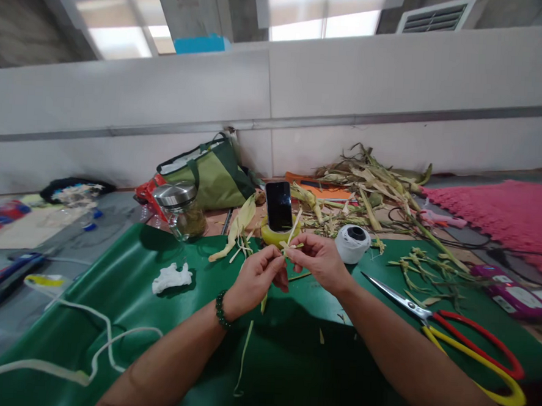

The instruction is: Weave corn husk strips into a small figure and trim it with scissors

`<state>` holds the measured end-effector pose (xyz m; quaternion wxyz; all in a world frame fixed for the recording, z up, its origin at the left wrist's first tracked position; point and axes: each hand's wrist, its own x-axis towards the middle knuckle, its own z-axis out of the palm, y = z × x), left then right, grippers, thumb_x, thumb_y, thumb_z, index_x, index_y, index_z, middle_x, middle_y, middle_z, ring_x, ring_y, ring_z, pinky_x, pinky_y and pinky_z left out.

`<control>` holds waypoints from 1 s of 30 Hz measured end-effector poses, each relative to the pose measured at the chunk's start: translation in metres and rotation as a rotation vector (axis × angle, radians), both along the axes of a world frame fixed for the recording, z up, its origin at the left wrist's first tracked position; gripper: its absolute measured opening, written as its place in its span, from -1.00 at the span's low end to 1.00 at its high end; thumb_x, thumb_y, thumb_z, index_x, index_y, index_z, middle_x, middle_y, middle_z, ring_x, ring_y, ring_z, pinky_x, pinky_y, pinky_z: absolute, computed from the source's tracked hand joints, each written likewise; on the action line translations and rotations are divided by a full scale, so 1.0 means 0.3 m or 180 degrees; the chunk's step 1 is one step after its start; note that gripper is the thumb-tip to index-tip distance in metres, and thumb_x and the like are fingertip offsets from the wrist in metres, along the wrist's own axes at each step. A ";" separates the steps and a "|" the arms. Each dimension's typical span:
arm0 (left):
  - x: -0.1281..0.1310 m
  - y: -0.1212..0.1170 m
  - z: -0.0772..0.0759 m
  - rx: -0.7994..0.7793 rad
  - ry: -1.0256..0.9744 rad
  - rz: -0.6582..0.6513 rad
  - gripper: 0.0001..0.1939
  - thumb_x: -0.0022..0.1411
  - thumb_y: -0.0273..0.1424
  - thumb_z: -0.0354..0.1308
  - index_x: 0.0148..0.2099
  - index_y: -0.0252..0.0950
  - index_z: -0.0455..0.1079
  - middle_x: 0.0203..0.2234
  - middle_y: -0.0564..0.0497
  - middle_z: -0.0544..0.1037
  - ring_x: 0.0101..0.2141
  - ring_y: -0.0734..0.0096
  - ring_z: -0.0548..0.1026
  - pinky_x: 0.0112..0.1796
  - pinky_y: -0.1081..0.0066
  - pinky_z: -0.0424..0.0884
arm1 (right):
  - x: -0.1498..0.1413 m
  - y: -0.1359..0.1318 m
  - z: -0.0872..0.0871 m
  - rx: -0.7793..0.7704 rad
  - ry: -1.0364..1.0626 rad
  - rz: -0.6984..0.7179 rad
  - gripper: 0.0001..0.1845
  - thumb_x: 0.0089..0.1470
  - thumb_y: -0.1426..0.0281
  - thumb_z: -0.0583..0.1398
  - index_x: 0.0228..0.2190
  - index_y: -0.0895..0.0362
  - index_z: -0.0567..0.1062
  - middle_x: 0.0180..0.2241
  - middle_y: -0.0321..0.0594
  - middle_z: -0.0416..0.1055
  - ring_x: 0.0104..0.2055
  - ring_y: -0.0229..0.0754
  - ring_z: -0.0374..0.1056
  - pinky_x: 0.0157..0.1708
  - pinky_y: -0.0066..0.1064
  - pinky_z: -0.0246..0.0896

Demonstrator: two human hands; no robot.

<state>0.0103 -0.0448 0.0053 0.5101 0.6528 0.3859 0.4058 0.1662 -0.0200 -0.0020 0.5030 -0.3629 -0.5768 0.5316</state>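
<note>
Pale strips of corn husk [291, 246] cross one another between my two hands, over the green mat [166, 337]. My left hand [255, 277], with a dark bead bracelet at the wrist, pinches the strips from the left. From the other side my right hand [325, 262] grips them between thumb and fingertips. Just behind the hands, a phone [279, 206] leans upright on a yellow roll [273, 234]. Right of my right hand stands a spool of white thread [351, 245]. Large scissors [423, 313] with one red and one yellow handle lie partly open beside my right forearm.
Husk leaves [240, 222] and a lidded glass jar [181, 207] stand left of the phone, before a green bag [213, 172]. A crumpled tissue [172, 278] and white cable [103, 321] lie left. Dried husks [373, 178], knotted strips [425, 270] and pink cloth [504, 217] are right.
</note>
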 end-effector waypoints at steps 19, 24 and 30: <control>-0.027 -0.017 0.034 0.0900 0.1103 -0.0142 -0.70 0.28 -0.36 -0.05 -0.52 -0.26 0.16 -0.72 0.12 0.37 -0.64 0.51 0.35 -0.55 0.52 0.25 | 0.039 0.028 0.002 -0.0146 0.0089 -0.0035 -0.69 -0.32 0.25 0.40 -0.56 0.17 0.47 -0.70 -0.42 0.34 -0.72 -0.40 0.24 -0.71 -0.55 0.17; -0.030 0.003 0.031 0.0880 0.0614 0.0317 -0.79 0.15 -0.25 0.14 -0.27 -0.29 0.31 -0.53 0.06 0.46 -0.50 0.46 0.41 -0.49 0.49 0.29 | 0.032 0.013 0.015 -0.0194 -0.0054 0.0294 -0.70 -0.27 0.24 0.38 -0.50 0.17 0.50 -0.66 -0.39 0.40 -0.67 -0.37 0.30 -0.64 -0.53 0.26; -0.016 0.021 0.000 0.0665 0.0043 0.0665 -0.74 0.17 -0.20 0.13 -0.39 -0.29 0.27 -0.60 0.10 0.39 -0.57 0.50 0.36 -0.52 0.50 0.28 | -0.022 -0.027 0.010 -0.0057 -0.0234 0.0406 -0.76 -0.17 0.26 0.33 -0.46 0.16 0.48 -0.59 -0.31 0.47 -0.58 -0.31 0.36 -0.57 -0.48 0.32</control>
